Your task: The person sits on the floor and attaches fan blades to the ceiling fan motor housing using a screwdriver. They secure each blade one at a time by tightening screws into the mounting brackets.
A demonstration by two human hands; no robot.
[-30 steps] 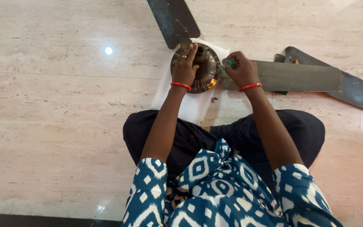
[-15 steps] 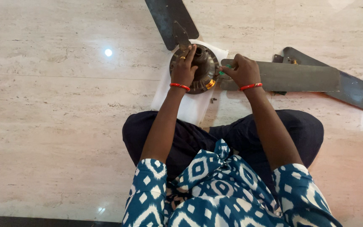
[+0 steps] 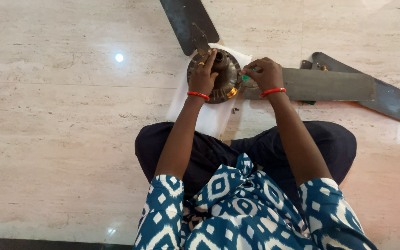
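A: Little has moved since the earlier frame. Your right hand [image 3: 264, 74] sits a touch closer to the fan motor hub [image 3: 222, 76], and the green-handled tool [image 3: 246, 78] shows less of its handle. Your left hand [image 3: 203, 76] has kept its place on the hub.

B: Grip?

A: Your left hand is spread flat over the hub, steadying it. Your right hand is curled around the tool, with its tip at the hub's right edge, where the blade [image 3: 322, 84] meets it.

B: Progress?

A: The hub lies on a white cloth [image 3: 209, 115] on the floor, just beyond your crossed legs. One blade [image 3: 188, 21] runs up and away; the one under your right hand looks fitted as well. A small loose part [image 3: 235, 110] lies on the cloth. A third blade [image 3: 385, 95] lies partly under the fitted one, so I judge the work unfinished.

B: Room?

A: Bare floor [image 3: 61, 115] reaches wide on your left. The blades crowd your right.
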